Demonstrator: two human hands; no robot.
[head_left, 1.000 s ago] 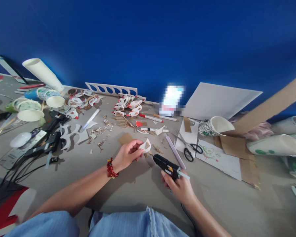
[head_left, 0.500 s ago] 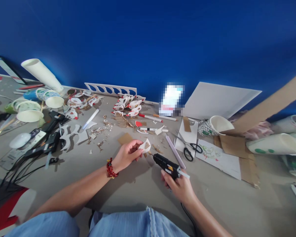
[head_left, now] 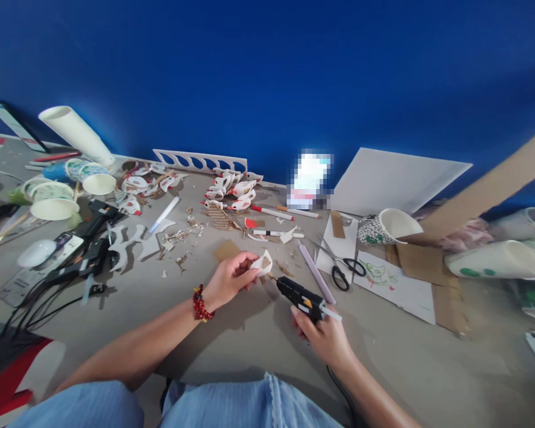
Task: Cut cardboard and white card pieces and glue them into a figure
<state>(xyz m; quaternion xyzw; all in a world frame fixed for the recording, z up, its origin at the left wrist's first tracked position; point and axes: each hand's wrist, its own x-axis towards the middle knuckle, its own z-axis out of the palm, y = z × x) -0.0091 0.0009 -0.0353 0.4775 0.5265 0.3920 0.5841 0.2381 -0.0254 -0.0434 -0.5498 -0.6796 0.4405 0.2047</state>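
Between thumb and fingers, my left hand point(head_left: 236, 271) pinches a small white cutout point(head_left: 263, 261) with a brown patch on its face. My right hand point(head_left: 323, 333) is wrapped round a black hot glue gun point(head_left: 301, 297), a clear glue stick jutting from its back end. The gun's nozzle points left, close to the lower right edge of the cutout; I cannot tell whether they touch. Beyond my left hand lies a piece of brown cardboard point(head_left: 225, 249). Several white bird cutouts point(head_left: 236, 190) with red beaks are piled farther back.
Right of the glue gun lie a lilac stick point(head_left: 316, 273) and black-handled scissors point(head_left: 341, 270). Patterned paper cups point(head_left: 383, 229) and a drawing sheet point(head_left: 396, 285) are farther right. Another glue gun point(head_left: 91, 261), cables and cups crowd the left. Markers point(head_left: 271, 213) lie before the blue wall point(head_left: 267, 77).
Almost nothing differs. Both hands keep their places, with the cutout and the glue gun held as before.
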